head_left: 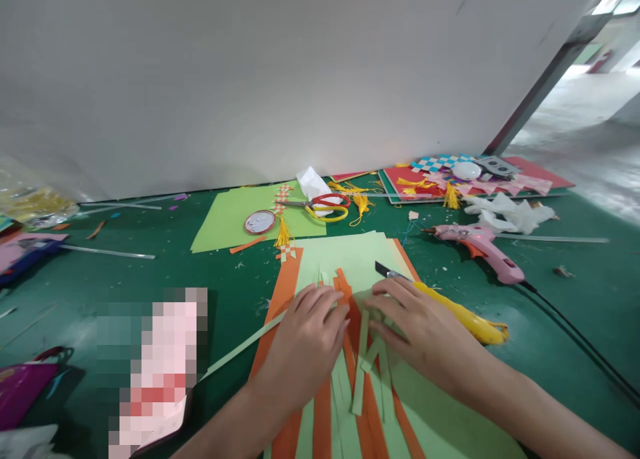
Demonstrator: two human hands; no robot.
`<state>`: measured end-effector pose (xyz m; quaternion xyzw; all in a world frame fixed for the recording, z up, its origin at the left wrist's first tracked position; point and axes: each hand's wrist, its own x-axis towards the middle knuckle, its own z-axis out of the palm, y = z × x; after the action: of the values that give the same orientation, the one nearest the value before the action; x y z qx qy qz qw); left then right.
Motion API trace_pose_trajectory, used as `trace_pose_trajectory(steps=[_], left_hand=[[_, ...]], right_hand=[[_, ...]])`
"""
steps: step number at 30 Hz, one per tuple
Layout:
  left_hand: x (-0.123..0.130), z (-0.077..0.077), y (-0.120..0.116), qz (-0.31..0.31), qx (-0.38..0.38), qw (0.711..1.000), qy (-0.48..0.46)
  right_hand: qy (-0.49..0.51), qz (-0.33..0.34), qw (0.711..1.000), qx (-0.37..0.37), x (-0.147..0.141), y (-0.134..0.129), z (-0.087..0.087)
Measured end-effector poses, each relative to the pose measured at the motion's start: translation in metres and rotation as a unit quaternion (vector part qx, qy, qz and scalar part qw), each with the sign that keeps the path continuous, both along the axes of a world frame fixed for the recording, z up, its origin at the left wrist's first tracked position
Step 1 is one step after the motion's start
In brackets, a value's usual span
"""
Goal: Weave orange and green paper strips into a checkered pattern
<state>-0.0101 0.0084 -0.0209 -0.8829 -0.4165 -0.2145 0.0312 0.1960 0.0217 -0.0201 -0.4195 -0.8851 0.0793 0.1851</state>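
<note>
Fingers (320,299) of left hand (306,335) bunched and curled over strips; undersides hidden, can't tell if pinching. Right hand (417,322): digits bent, slightly parted, tips by the upper end of a loose green strip (359,385); hold unclear too. More green strips plus orange strips (323,419) lie between and below the hands, over a pale green sheet (350,245) with an orange sheet (285,279) under it.

Progress, judged from layout: cutting looks done for these strips; mostly lengthwise, some askew, no clear weave visible near the hands. Arranging looks unfinished; amount left, can't tell. Chequered piece (287,252) at orange sheet's far left corner looks already woven.

Pose: both palms down, wrists low, thumbs inward, hands near each other but apart. Left forearm enters from bottom edge, right from lower right. Cutter (399,275) just beyond right hand.
</note>
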Motion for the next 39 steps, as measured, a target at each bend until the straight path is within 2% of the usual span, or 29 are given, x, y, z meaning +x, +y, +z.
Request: trace_pose_trajectory(steps=[6, 10, 14, 16, 19, 22, 26, 32, 39], left_hand=[[0.005, 0.007, -0.006, -0.105, -0.024, 0.994, -0.030], [0.006, 0.005, -0.008, -0.119, -0.033, 0.992, -0.014], [0.005, 0.004, -0.007, -0.134, -0.031, 0.990, -0.017], [0.004, 0.004, -0.006, -0.127, -0.017, 0.991, -0.036], [0.001, 0.001, -0.004, -0.084, -0.011, 0.995, -0.055], [-0.001, -0.004, -0.003, -0.070, 0.002, 0.997, -0.023], [-0.003, -0.009, -0.001, -0.070, 0.023, 0.997, 0.014], [-0.003, -0.009, 0.000, -0.066, 0.000, 0.998, 0.014], [-0.001, -0.006, -0.001, -0.040, 0.011, 0.999, -0.017]], right_hand=[[-0.031, -0.088, 0.996, 0.001, 0.009, -0.002, 0.001], [-0.031, -0.068, 0.997, -0.032, 0.006, -0.007, 0.004], [-0.004, -0.016, 1.000, -0.018, 0.002, -0.007, 0.008], [0.004, 0.015, 1.000, -0.008, 0.001, -0.006, 0.009], [0.006, 0.057, 0.998, -0.004, 0.001, -0.006, 0.007], [-0.001, 0.078, 0.997, -0.011, 0.003, -0.007, 0.006], [-0.003, 0.079, 0.997, -0.022, 0.005, -0.007, 0.005], [0.003, 0.076, 0.997, -0.022, 0.007, -0.007, 0.006], [0.020, 0.091, 0.995, 0.042, 0.000, -0.009, 0.008]])
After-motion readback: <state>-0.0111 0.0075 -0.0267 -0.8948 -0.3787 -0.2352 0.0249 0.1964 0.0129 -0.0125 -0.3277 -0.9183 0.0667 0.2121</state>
